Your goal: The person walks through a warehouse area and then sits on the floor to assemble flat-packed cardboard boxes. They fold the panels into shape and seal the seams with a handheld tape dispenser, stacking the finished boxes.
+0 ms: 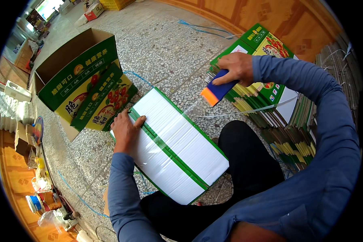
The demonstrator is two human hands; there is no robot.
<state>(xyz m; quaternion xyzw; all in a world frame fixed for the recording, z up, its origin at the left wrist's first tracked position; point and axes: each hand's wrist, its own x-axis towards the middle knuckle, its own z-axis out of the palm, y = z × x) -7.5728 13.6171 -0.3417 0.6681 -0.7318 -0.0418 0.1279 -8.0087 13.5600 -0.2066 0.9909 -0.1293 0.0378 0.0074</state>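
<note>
A cardboard box (189, 147) with white flaps and green edges lies tilted against my legs, its flaps meeting along a green seam. Shiny clear tape (160, 142) crosses the middle of that seam. At the box's far left end, my left hand (126, 130) grips the edge, thumb on top and fingers over the rim. My right hand (234, 69) is closed around a blue tape dispenser (221, 88) with an orange front edge, held in the air to the right of the box. The dispenser's underside is hidden.
Two printed green cartons (78, 76) stand at the left, the rear one open on top. Stacked flat cartons (266, 97), tied with a pale strap, fill the right. Blue cord (201, 26) lies on the speckled floor (157, 48). Assorted containers and bags (44, 201) line the left wall.
</note>
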